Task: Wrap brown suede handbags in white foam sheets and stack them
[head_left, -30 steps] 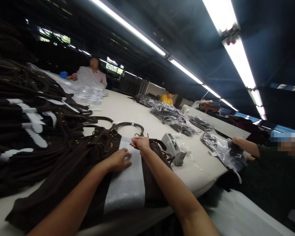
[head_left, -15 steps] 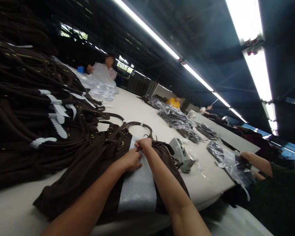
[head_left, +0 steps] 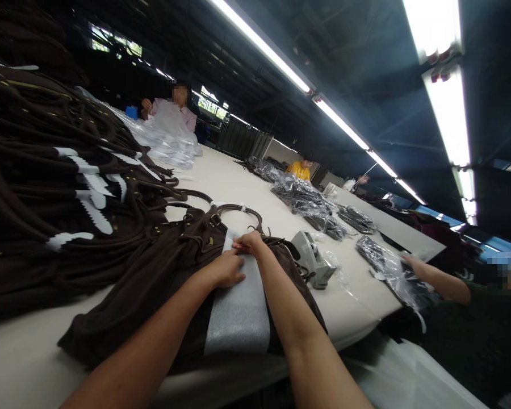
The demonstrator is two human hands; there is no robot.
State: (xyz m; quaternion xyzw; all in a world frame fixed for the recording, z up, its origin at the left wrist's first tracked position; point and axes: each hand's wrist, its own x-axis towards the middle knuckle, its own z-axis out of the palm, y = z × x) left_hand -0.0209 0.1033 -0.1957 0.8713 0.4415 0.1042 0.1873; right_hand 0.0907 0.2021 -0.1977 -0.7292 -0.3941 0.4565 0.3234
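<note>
Dark brown soft bag with brass-coloured fittings (head_left: 166, 267) lies flat along the near edge of the white-topped bench (head_left: 221, 173), its looped brown handles (head_left: 255, 213) pointing toward the far edge. Pale translucent strip of foam-like sheet (head_left: 238, 324) runs down over its front, from just below the handles toward the near edge.

Both hands at the strip's upper end, close against each other. Right hand (head_left: 251, 241): fingertips bunched together on the strip. Left hand (head_left: 227, 270): laid just below, fingers bent, thumb spread apart. Cannot tell whether either has anything pinched; fingertips partly hidden.

Grey tape dispenser (head_left: 309, 250) just beside the bag, toward the bench's right edge; crumpled clear film (head_left: 343, 272) past it.

Left side of bench: high heap of similar dark brown bags (head_left: 8, 255), white tooth-edged strips (head_left: 96, 213) hanging off the handles.

Farther off: stacked translucent plastic sheets (head_left: 170, 149) at the far left, person in a pale pink shirt (head_left: 189, 120) behind, blue box (head_left: 132, 112) close by. Film-wrapped dark bundles (head_left: 302, 196) toward the far edge; person in yellow (head_left: 298, 170) beyond. Right edge: co-worker's hand (head_left: 413, 264) on another wrapped bundle (head_left: 378, 258).
</note>
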